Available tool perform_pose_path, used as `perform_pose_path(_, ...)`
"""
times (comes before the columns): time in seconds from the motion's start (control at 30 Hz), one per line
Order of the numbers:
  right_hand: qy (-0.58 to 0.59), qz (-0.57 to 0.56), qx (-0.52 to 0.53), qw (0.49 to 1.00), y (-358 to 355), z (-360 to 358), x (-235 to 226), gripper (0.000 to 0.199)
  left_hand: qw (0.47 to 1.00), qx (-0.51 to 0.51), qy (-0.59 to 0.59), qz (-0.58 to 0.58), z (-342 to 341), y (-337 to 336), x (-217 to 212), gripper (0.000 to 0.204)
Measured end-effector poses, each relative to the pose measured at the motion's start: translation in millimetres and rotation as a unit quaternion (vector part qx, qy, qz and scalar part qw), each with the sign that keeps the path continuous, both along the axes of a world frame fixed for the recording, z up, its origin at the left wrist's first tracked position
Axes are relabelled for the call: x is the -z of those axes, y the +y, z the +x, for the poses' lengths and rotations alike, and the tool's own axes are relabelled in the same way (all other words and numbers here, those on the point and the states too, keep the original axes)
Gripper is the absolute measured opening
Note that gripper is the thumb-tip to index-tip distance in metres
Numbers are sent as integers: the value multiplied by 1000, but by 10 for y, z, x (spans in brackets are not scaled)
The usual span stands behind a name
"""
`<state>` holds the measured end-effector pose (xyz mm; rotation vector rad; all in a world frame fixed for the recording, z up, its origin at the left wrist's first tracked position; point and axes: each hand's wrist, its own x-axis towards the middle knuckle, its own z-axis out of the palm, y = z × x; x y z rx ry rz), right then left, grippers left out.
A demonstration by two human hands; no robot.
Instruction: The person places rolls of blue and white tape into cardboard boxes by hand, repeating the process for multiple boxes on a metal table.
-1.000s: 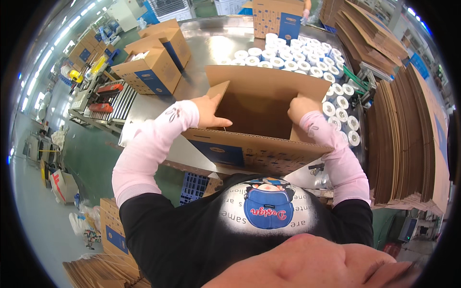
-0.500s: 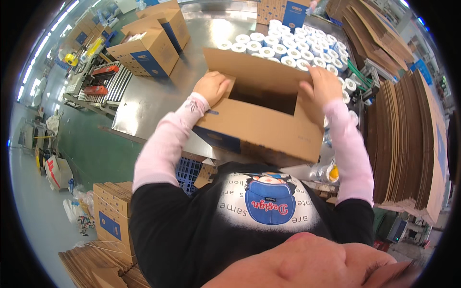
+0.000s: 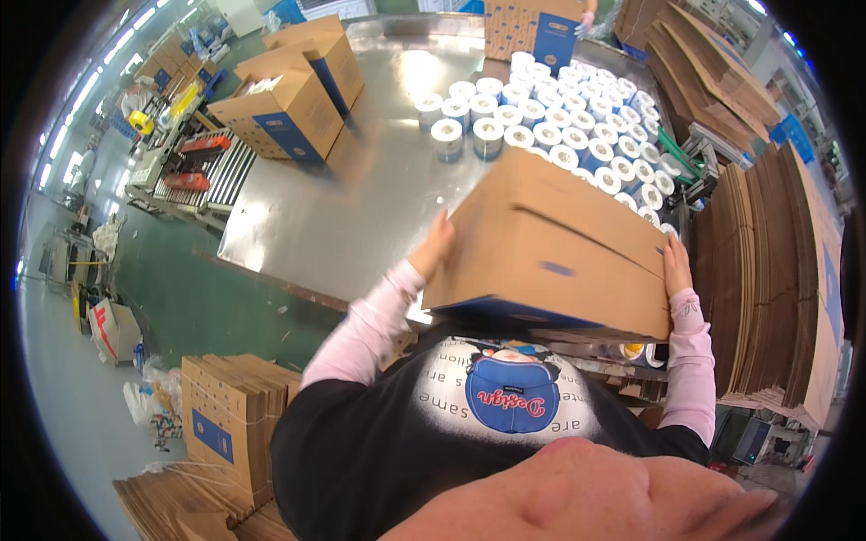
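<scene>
A brown cardboard box with a blue band along its lower side is held in front of my chest, over the near edge of the metal table. Its upward face shows two flaps lying flat, with a narrow dark slit between them. My left hand presses against the box's left side, fingers partly hidden behind the edge. Against the right end lies my right hand, its fingers along the side. What is inside the box cannot be seen. Just beyond it, many white-topped rolls stand upright on the table.
The metal table stretches ahead. Open cartons stand at its far left beside a roller conveyor. Flattened cardboard stacks rise on my right, with more at lower left. Another person's gloved hand is by a far carton.
The box has turned and shifted right; its open mouth no longer shows, and flat flaps with a slit face up. My hands moved from its upper edges to its sides.
</scene>
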<state>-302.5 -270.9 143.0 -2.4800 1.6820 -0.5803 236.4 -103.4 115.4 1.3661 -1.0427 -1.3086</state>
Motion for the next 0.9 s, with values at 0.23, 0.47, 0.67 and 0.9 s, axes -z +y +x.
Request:
perform_pose_path(0.23, -526, 398, 128, 741, -92, -1123, 1002, 46, 944, -47, 286, 159, 190, 832, 795, 56)
perform_pose_path(0.47, -781, 487, 56, 388, 997, 1301, 1042, 57, 982, 103, 153, -37, 1133, 324, -2076, 60)
perform_pose_path(0.67, -540, 414, 91, 728, 1037, 1793, 136, 64, 932, 271, -235, 56, -129, -292, -2294, 54)
perform_pose_path(0.9, -334, 64, -62, 938, 305, 1858, -613, 61, 812, 314, -457, -182, -943, -398, -1840, 52)
